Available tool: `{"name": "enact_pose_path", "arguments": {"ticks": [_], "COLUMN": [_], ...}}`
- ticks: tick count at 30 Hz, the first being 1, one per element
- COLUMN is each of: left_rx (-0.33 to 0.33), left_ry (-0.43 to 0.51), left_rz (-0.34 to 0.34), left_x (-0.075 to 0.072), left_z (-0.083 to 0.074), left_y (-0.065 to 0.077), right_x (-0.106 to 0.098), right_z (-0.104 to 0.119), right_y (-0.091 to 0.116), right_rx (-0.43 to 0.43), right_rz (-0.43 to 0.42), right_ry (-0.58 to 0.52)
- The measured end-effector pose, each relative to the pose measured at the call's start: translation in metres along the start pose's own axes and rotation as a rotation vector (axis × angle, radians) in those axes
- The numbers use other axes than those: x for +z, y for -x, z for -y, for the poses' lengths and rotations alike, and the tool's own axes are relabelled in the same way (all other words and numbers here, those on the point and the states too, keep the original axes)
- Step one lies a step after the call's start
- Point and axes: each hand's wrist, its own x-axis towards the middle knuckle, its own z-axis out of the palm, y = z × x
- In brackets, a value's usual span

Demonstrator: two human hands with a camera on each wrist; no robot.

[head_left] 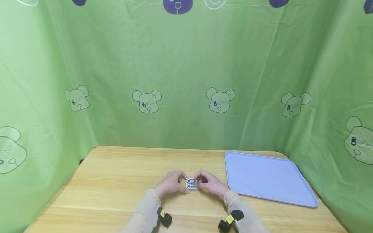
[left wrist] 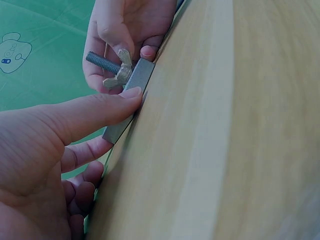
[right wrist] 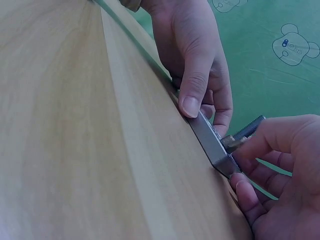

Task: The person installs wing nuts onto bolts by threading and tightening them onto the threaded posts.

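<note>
A small square grey metal block with round holes in its top lies on the wooden table, between both hands. From its upper face a threaded bolt stands up, carrying a wing nut low down by the block. My left hand grips the block from the left, thumb on the near side and fingers round the far side. On the other side, my right hand pinches at the wing nut with thumb and forefinger, while its other fingers curl beside the block's right edge.
A pale lilac tray with a raised rim lies to the right of my right hand. Green curtains printed with bear heads hang behind the table and at both sides. Each sleeved wrist wears a small black camera.
</note>
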Motion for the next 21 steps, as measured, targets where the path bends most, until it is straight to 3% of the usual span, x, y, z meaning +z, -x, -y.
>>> {"name": "enact_pose_path", "arguments": {"ticks": [5,21], "left_rx": [-0.003,-0.002], "left_ry": [0.006,0.003], "left_rz": [0.002,0.002], "left_x": [0.0001,-0.0009], "left_z": [-0.0002,-0.0016], "left_y": [-0.0001,0.001], "right_x": [-0.0004,0.0023], "right_z": [0.001,-0.0016], "right_y": [0.0003,-0.0015], "right_rx": [-0.039,-0.02], "right_rz": [0.008,-0.012], "right_ry": [0.016,0.037]}}
